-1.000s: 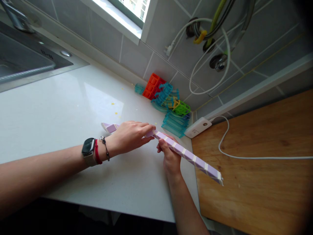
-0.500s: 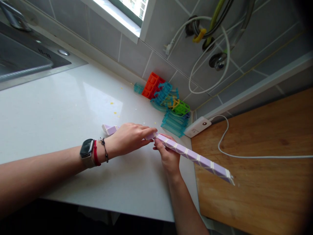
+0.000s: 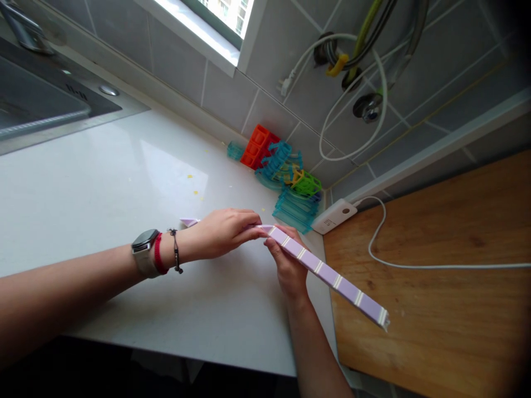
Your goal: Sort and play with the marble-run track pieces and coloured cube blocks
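Observation:
A long lavender snake puzzle [image 3: 329, 272] made of wedge segments with white seams is stretched out in both hands. My left hand [image 3: 226, 232] closes over its left part; a short pointed end shows past that hand, just over the counter. Close by, my right hand [image 3: 288, 262] grips it from below near the middle, thumb in front and fingers behind. The right part runs straight down to the right, its flat face turned up, and its tip hangs over the wooden board. The segments inside my left hand are hidden.
Red, blue and green plastic pieces [image 3: 286, 171] lie against the tiled wall. Beside them, a white power bank [image 3: 334, 216] has a cable crossing the wooden board [image 3: 440, 320]. A sink [image 3: 45, 99] is at the left. Yellow scraps dot the white counter [image 3: 103, 182].
The right part of the snake puzzle has rolled so its flat face shows, and its tip has dropped slightly. My left wrist has turned a little; both hands keep their hold.

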`<state>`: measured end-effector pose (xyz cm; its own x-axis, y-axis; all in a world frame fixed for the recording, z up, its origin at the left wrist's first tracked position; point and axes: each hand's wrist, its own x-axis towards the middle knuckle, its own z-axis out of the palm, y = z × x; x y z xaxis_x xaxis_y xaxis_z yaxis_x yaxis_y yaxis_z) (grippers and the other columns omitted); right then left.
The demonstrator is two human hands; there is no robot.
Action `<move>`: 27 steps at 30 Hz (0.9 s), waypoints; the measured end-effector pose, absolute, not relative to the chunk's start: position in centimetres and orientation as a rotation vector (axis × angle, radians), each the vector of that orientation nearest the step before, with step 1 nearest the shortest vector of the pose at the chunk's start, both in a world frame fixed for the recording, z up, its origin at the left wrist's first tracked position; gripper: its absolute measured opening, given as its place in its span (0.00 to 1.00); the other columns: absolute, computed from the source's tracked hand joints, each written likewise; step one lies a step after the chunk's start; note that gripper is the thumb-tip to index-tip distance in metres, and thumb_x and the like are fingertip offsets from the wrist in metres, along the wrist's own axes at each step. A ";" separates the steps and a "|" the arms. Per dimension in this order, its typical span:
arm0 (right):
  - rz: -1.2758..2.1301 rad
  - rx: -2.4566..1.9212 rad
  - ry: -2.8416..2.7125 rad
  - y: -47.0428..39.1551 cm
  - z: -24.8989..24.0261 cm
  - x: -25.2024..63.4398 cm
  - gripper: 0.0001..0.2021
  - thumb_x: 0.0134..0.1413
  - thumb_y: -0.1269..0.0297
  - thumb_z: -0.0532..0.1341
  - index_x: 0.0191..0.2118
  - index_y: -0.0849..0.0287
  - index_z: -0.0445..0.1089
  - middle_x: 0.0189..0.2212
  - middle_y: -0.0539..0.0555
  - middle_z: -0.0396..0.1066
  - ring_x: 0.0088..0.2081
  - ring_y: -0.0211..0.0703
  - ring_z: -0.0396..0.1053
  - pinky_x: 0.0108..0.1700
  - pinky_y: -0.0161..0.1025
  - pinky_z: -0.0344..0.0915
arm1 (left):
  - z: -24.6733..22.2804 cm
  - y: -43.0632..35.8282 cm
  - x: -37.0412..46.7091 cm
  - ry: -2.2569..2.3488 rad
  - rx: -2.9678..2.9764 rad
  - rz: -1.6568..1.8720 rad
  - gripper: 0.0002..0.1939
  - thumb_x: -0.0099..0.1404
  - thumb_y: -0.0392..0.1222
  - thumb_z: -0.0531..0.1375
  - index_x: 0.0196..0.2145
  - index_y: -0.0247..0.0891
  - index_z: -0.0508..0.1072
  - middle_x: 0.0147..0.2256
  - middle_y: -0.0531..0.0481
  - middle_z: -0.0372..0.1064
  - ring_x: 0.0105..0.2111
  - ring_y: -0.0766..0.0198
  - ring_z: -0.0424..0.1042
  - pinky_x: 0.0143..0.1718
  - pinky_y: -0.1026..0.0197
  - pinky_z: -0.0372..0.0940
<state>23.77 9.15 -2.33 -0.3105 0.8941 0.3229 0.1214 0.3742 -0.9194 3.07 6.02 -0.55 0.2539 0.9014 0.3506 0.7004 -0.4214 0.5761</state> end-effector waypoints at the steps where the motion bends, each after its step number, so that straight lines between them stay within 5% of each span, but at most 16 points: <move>1: 1.059 -0.899 -1.682 9.1 -2.4 23.9 0.13 0.56 0.59 0.70 0.48 0.50 0.78 0.46 0.54 0.74 0.49 0.50 0.73 0.50 0.47 0.72 | -0.5 6.0 3.1 1.453 2.217 0.944 0.20 0.77 0.54 0.50 0.39 0.40 0.74 0.34 0.49 0.74 0.33 0.61 0.73 0.33 0.62 0.61; 12: 1.116 -0.858 -1.578 8.7 -3.1 23.7 0.14 0.60 0.57 0.68 0.50 0.53 0.74 0.46 0.55 0.73 0.49 0.51 0.73 0.51 0.50 0.73 | -0.5 5.5 3.6 1.451 2.212 1.008 0.20 0.76 0.55 0.51 0.39 0.39 0.75 0.35 0.48 0.73 0.34 0.61 0.73 0.34 0.63 0.62; 20: 1.479 -0.770 -1.234 8.7 -2.9 23.0 0.14 0.57 0.56 0.70 0.45 0.57 0.76 0.38 0.53 0.78 0.37 0.44 0.77 0.37 0.41 0.78 | -0.9 5.6 3.1 1.449 2.434 0.989 0.21 0.76 0.55 0.50 0.44 0.38 0.75 0.39 0.47 0.74 0.36 0.60 0.73 0.35 0.61 0.62; 27: 1.664 -0.682 -1.175 9.0 -2.8 23.4 0.15 0.55 0.51 0.71 0.41 0.56 0.79 0.36 0.52 0.77 0.36 0.41 0.75 0.37 0.38 0.77 | -0.9 6.0 2.6 1.306 2.649 1.041 0.20 0.75 0.55 0.51 0.45 0.37 0.74 0.39 0.45 0.73 0.35 0.60 0.72 0.39 0.60 0.63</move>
